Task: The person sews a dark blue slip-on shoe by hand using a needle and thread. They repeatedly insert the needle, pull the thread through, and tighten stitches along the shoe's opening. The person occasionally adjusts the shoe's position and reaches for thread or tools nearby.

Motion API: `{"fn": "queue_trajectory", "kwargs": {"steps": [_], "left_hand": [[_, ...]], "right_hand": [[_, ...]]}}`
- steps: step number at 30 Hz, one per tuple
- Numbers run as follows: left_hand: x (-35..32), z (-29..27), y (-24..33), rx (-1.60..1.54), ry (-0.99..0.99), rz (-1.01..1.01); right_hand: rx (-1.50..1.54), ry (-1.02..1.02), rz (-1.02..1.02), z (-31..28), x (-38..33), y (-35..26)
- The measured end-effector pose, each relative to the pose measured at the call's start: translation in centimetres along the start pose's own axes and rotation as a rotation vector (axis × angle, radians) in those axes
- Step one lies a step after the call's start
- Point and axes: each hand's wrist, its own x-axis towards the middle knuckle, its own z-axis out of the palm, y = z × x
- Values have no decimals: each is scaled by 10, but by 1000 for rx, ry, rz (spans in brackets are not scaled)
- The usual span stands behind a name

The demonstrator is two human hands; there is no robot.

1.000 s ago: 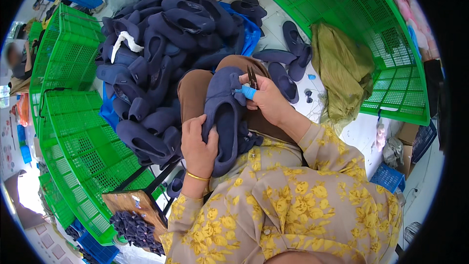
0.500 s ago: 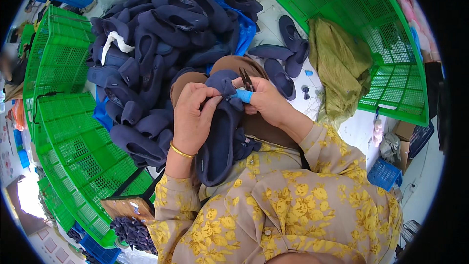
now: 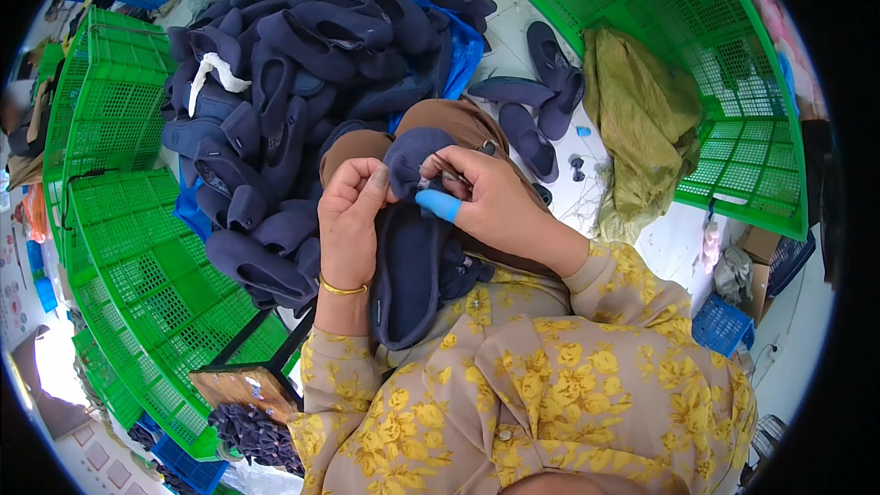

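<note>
A navy slipper (image 3: 403, 289) lies across my lap, its opening toward me and its toe pointing away. My left hand (image 3: 350, 225) pinches the slipper's upper at its left side, thumb against fingers. My right hand (image 3: 504, 211), with a blue wrap (image 3: 438, 205) on the thumb, is closed round small dark thread snips (image 3: 489, 148). Their handle end shows above the knuckles, while the blades are mostly hidden by my fingers at the gathered cloth on the upper. Just right of the slipper, a bunched navy cloth piece (image 3: 461, 273) rests on my lap.
A big heap of navy slippers (image 3: 321, 27) lies ahead and left on blue sheeting. Several loose slippers (image 3: 529, 142) are on the white floor. Green crates (image 3: 156, 284) stand left, another green crate (image 3: 742, 160) right, beside an olive sack (image 3: 637, 110). A wooden board (image 3: 243, 387) is near my left elbow.
The snips have turned in my right hand, their blades swinging from pointing away down to the slipper's upper. My left fingers have shifted slightly left, still pinching.
</note>
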Motion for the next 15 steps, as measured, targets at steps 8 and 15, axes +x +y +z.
{"fn": "queue_trajectory", "kwargs": {"steps": [8,15], "left_hand": [[-7,-2,5,31,8,-24],[-3,-64,31,-492,56,169]], "right_hand": [[523,-45,444,-6,15,3],[479,-51,476,-6,18,5]]}}
